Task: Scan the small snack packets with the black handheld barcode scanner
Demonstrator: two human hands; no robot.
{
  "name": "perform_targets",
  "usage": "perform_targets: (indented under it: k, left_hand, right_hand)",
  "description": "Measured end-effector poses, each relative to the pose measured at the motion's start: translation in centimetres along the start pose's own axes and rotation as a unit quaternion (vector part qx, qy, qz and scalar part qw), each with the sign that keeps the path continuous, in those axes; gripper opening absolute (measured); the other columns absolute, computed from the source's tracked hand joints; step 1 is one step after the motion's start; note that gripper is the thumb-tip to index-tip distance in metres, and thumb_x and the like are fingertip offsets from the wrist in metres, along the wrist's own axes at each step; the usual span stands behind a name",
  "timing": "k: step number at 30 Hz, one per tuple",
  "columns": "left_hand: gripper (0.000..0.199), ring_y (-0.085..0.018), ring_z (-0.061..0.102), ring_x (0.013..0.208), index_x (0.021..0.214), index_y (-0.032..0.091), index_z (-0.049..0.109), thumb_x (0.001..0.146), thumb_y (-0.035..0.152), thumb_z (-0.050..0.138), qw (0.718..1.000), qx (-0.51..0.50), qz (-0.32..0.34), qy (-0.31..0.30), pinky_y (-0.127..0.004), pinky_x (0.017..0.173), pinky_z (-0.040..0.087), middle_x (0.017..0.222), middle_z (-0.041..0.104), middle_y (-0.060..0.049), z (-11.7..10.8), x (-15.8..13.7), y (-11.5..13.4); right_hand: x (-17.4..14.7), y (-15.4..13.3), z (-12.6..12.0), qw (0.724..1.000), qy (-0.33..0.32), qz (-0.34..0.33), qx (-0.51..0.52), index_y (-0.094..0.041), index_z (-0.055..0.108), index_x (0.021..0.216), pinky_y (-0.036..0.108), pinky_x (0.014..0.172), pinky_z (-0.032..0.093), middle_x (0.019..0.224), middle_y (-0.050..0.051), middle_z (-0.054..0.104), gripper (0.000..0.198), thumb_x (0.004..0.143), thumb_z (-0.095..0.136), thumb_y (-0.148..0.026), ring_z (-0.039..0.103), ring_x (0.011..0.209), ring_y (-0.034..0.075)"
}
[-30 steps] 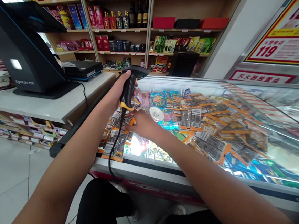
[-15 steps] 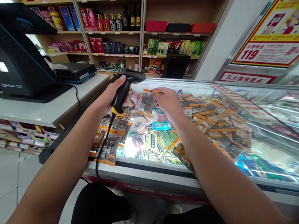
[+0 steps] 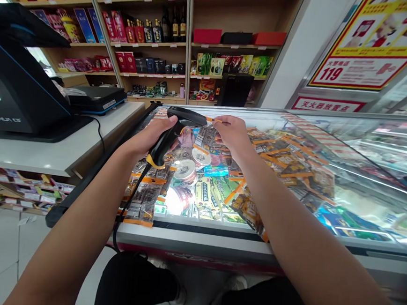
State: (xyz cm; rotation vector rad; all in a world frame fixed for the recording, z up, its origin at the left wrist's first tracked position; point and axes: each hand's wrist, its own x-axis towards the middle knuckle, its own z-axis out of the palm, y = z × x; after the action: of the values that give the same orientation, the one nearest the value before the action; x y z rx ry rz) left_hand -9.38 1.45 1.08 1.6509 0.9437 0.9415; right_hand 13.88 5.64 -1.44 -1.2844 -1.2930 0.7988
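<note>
Scanner [image 3: 187,116] nose to packet [image 3: 207,138], above the freezer [image 3: 196,238].
The left hand [image 3: 153,134] grips the scanner, head aimed rightward; the nearer right hand [image 3: 232,132] pinches the packet's top edge, its length hanging down just beyond that head. Touching or not, I can't tell.

Scanner [image 3: 166,142] = blk w/ yel. trim at grip base. Held pkt. [image 3: 208,136]: clear, dk. print, orng. top strip. Heaped pkts. [image 3: 287,166]: also orng.-edged. Tubs [image 3: 185,170] have wht. lids; bags nearby are grn. [image 3: 223,189] + bright blue [image 3: 216,171]. Freezer strip [image 3: 312,133]: red/wht. stripes. Poster [image 3: 358,70]: yel. up top, wht. below, dk.-red digits, red/yel. border. Counter [image 3: 44,159] wht.; terminal [image 3: 22,82] blk w/ thin blue line. Trousers [image 3: 133,283] solid blk.
</note>
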Motion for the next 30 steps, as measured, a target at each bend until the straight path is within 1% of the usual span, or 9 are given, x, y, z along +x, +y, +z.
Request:
perform_targets:
  k: [3, 6, 9, 11, 13, 16, 18, 24, 30]
  left_hand:
    - [0.059, -0.013, 0.055, 0.045, 0.08, 0.017, 0.061, 0.084, 0.076, 0.058, 1.0, -0.001, 0.005, 0.006, -0.025, 0.045, 0.044, 0.057, 0.064, -0.004, -0.1, -0.1, 0.0]
    - [0.059, -0.012, 0.056, 0.045, 0.081, 0.017, 0.061, 0.083, 0.076, 0.06, 1.0, -0.017, 0.009, 0.016, -0.024, 0.045, 0.044, 0.058, 0.064, -0.004, -0.3, -0.1, 0.1]
    - [0.059, -0.012, 0.055, 0.044, 0.084, 0.017, 0.063, 0.085, 0.075, 0.058, 0.998, -0.041, 0.012, 0.035, -0.024, 0.044, 0.042, 0.057, 0.063, -0.003, -0.4, 0.0, 0.2]
    - [0.059, -0.012, 0.055, 0.044, 0.086, 0.017, 0.063, 0.087, 0.075, 0.055, 0.997, -0.055, 0.012, 0.054, -0.024, 0.044, 0.042, 0.056, 0.062, -0.003, -0.5, 0.2, 0.2]
    - [0.059, -0.012, 0.055, 0.044, 0.086, 0.017, 0.063, 0.089, 0.076, 0.053, 0.995, -0.065, 0.015, 0.078, -0.024, 0.043, 0.042, 0.056, 0.061, -0.002, -0.6, 0.5, 0.1]
    - [0.063, -0.012, 0.056, 0.044, 0.087, 0.018, 0.063, 0.089, 0.079, 0.048, 0.992, -0.072, 0.022, 0.102, -0.024, 0.043, 0.041, 0.057, 0.061, -0.002, -0.8, 0.9, -0.3]
    - [0.064, -0.012, 0.058, 0.045, 0.089, 0.018, 0.064, 0.089, 0.08, 0.046, 0.992, -0.069, 0.022, 0.108, -0.024, 0.043, 0.041, 0.057, 0.061, -0.002, -0.8, 1.0, -0.4]
    - [0.064, -0.014, 0.059, 0.047, 0.093, 0.018, 0.065, 0.087, 0.08, 0.049, 0.992, -0.053, 0.001, 0.114, -0.025, 0.044, 0.044, 0.057, 0.064, -0.003, -0.3, 0.5, 0.3]
    - [0.063, -0.014, 0.062, 0.05, 0.093, 0.018, 0.066, 0.087, 0.079, 0.052, 0.992, -0.056, -0.002, 0.11, -0.024, 0.045, 0.046, 0.059, 0.066, -0.004, -0.6, 1.0, -0.4]
  right_hand:
    - [0.0, -0.1, -0.3, 0.999, 0.001, -0.008, -0.041, -0.018, 0.07, 0.097, 0.029, 0.06, 0.056, 0.079, 0.003, 0.063, 0.01, 0.091, 0.063, -0.023, 0.06, 0.062, 0.015]
    - [0.1, 0.0, -1.0, 0.986, -0.019, -0.031, -0.163, -0.018, 0.07, 0.109, 0.036, 0.069, 0.056, 0.082, 0.007, 0.066, 0.019, 0.095, 0.059, -0.025, 0.065, 0.072, 0.021]
    - [-0.4, -0.2, -1.6, 0.929, -0.001, -0.068, -0.364, -0.015, 0.063, 0.13, 0.049, 0.089, 0.053, 0.102, 0.016, 0.07, 0.037, 0.094, 0.062, -0.026, 0.066, 0.104, 0.035]
    - [-1.4, -0.7, -1.4, 0.875, 0.015, -0.104, -0.473, -0.013, 0.057, 0.138, 0.059, 0.1, 0.046, 0.124, 0.024, 0.065, 0.049, 0.093, 0.067, -0.03, 0.054, 0.127, 0.045]
    - [-3.1, -1.5, -0.4, 0.848, -0.039, -0.138, -0.51, -0.013, 0.058, 0.138, 0.06, 0.102, 0.043, 0.135, 0.026, 0.06, 0.052, 0.094, 0.066, -0.039, 0.049, 0.133, 0.047]
    - [-6.3, -2.4, 2.2, 0.859, -0.248, -0.141, -0.424, -0.019, 0.064, 0.132, 0.046, 0.093, 0.051, 0.126, 0.018, 0.069, 0.049, 0.1, 0.053, -0.054, 0.064, 0.115, 0.037]
    - [-8.5, -2.4, 4.3, 0.857, -0.334, -0.116, -0.375, -0.02, 0.062, 0.135, 0.043, 0.086, 0.053, 0.126, 0.017, 0.07, 0.059, 0.098, 0.05, -0.065, 0.067, 0.111, 0.035]
    - [-10.7, -0.7, 8.8, 0.855, -0.282, -0.112, -0.421, -0.015, 0.05, 0.146, 0.053, 0.096, 0.049, 0.14, 0.024, 0.06, 0.069, 0.094, 0.062, -0.059, 0.056, 0.129, 0.044]
    - [-8.6, -0.1, 8.4, 0.904, -0.302, -0.056, -0.298, -0.014, 0.038, 0.155, 0.038, 0.089, 0.053, 0.13, 0.018, 0.068, 0.078, 0.089, 0.075, -0.032, 0.068, 0.113, 0.032]
